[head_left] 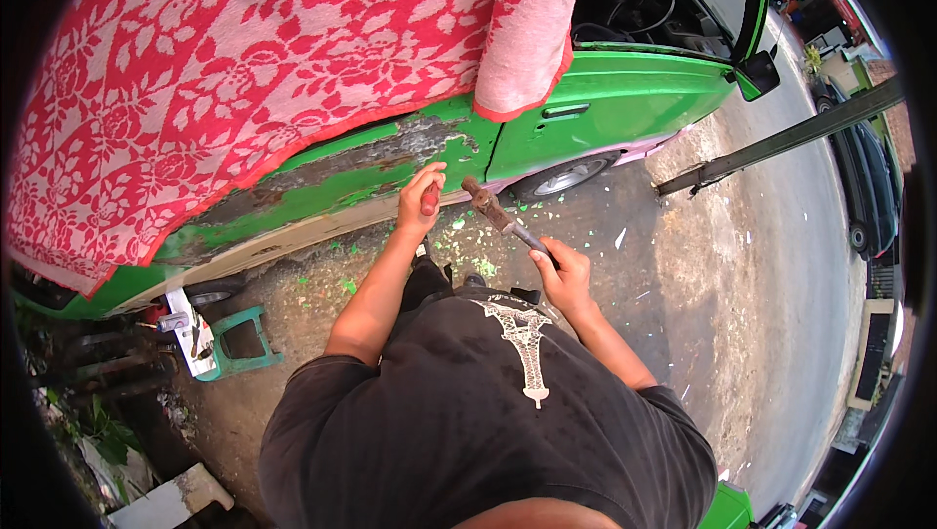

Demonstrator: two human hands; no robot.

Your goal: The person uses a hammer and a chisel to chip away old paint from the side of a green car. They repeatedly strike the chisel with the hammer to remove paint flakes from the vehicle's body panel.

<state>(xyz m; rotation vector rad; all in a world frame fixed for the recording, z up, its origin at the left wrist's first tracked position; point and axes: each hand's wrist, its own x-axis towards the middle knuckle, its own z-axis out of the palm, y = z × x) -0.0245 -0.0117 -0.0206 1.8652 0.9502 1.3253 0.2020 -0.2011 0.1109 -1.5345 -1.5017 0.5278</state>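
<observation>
Nearest, beyond the dark shirt (410,422), the person's right hand (566,275) is wrapped around the lower end of the hammer (503,221), whose brown, rusty-looking head stands up and to the left, just beside the left hand (418,205). That left hand is closed on a red-handled tool (429,199); its working end is hidden, so its kind cannot be told. The hammer is probably stiff and head-heavy, its dark shaft perhaps slick in a damp palm; it is best held low on the shaft, with the fingers clear of the head. The red handle looks light and rigid, best held around its middle with the butt left free. Both tools are in the air near the lower edge of the green side panel (456,151), close to its door-side edge; contact cannot be judged. The panel's bare, scraped patch looks hard, its remaining paint brittle. Farther up, a red-and-pink patterned cloth (293,61), seemingly soft and thick, drapes over the panel's upper edge.
</observation>
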